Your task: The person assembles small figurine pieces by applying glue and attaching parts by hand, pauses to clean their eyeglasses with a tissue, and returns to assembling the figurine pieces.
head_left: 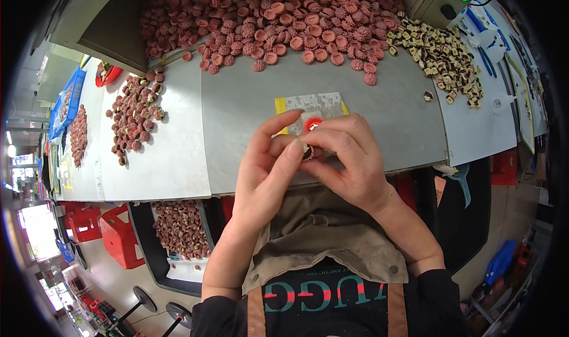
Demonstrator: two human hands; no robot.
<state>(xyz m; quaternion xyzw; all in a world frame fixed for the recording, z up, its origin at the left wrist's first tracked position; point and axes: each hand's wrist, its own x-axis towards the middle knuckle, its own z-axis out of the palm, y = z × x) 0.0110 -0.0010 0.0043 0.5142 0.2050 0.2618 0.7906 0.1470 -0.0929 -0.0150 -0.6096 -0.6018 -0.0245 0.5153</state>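
My left hand and my right hand meet above the near edge of the grey worktop. Between their fingertips is a small piece with a dark and cream face, partly covered by the fingers. Both hands pinch it. Just beyond the fingers stands a small container with a red top, on a whitish sheet with yellow edges. At the back lies a heap of hollow pink bumpy cups. Small cream-and-dark blocks are piled at the back right.
Pink-and-dark pieces lie loose on the left worktop, near a red bowl and a blue tray. Below the front edge sits a dark bin holding similar pieces. Red stools stand at lower left.
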